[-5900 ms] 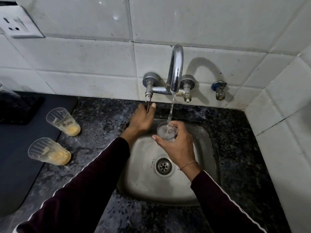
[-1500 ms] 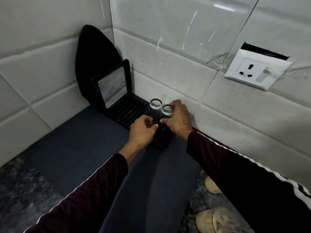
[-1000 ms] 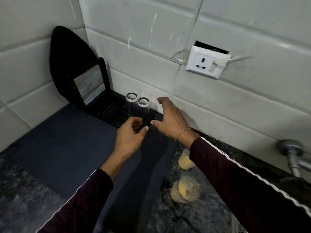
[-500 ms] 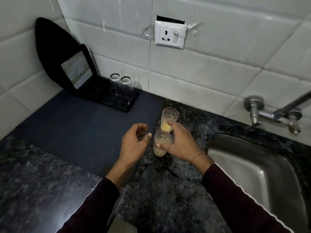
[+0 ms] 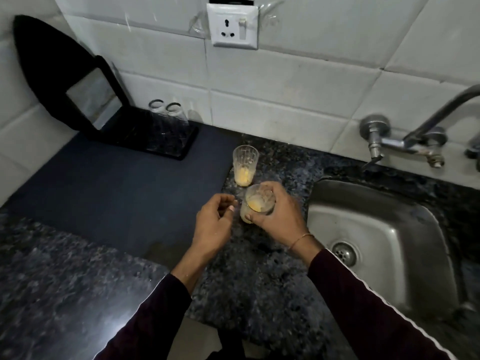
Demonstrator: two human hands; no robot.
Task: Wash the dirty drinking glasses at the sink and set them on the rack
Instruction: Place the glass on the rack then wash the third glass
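My right hand (image 5: 279, 216) grips a dirty glass (image 5: 257, 205) with yellow residue, held just above the dark granite counter left of the steel sink (image 5: 384, 237). My left hand (image 5: 213, 224) hovers beside it with loosely curled fingers and holds nothing. A second dirty glass (image 5: 245, 166) stands upright on the counter behind them. Two clean glasses (image 5: 168, 113) stand upside down on the black rack (image 5: 161, 141) by the tiled wall.
A dark mat (image 5: 104, 193) covers the counter left of the glasses. A black-framed mirror (image 5: 93, 100) leans in the corner behind the rack. The tap (image 5: 405, 141) is on the wall above the sink. A wall socket (image 5: 233, 24) sits higher up.
My right hand let go of the clean glass on the rack, moved right and took up the nearer dirty glass, which is now lifted off the counter. My left hand followed, empty.
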